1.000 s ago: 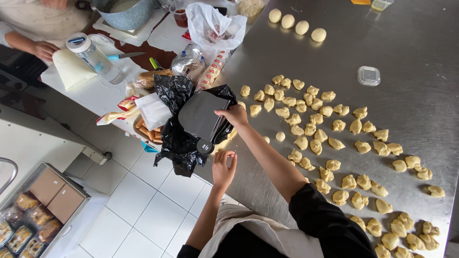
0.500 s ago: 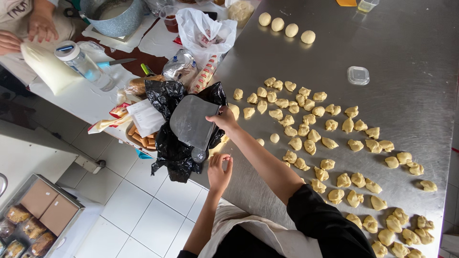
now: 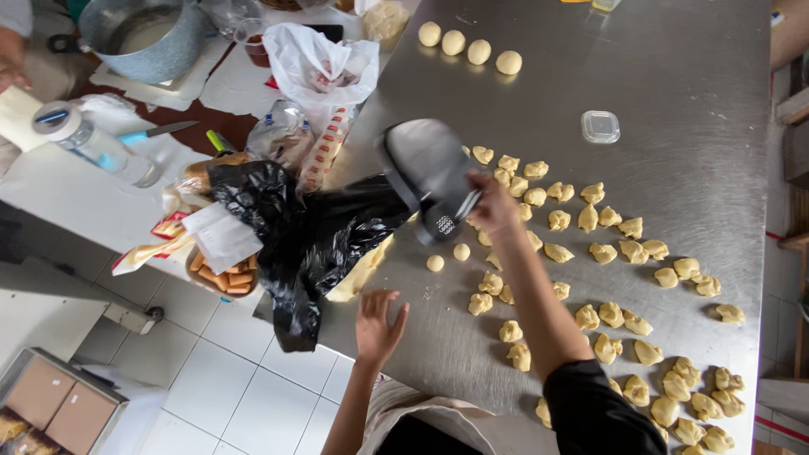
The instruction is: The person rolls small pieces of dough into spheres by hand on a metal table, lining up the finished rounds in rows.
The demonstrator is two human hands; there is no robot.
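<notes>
My right hand (image 3: 493, 206) is shut on a dark grey flat kitchen scale (image 3: 425, 164), held tilted above the steel table (image 3: 674, 84) at the mouth of a crumpled black plastic bag (image 3: 312, 236). My left hand (image 3: 379, 324) hovers open, fingers spread, over the table's near edge just below the bag, holding nothing. Several small folded pieces of yellow dough (image 3: 590, 253) lie scattered to the right of the scale, under and beyond my right forearm. Several round dough balls (image 3: 468, 46) sit in a row at the far side.
A small clear plastic container (image 3: 600, 126) lies on the steel. Left of the bag are a white plastic bag (image 3: 320, 63), a tray of orange sticks (image 3: 223, 276), a bottle (image 3: 93, 143), a knife (image 3: 156, 132) and a metal pot (image 3: 147, 34). Another person's hand (image 3: 10, 59) shows top left. White tiled floor (image 3: 227, 379) lies below.
My right hand has lifted the grey scale up and to the right, out of the black bag. My left hand has moved from under the bag to over the table edge.
</notes>
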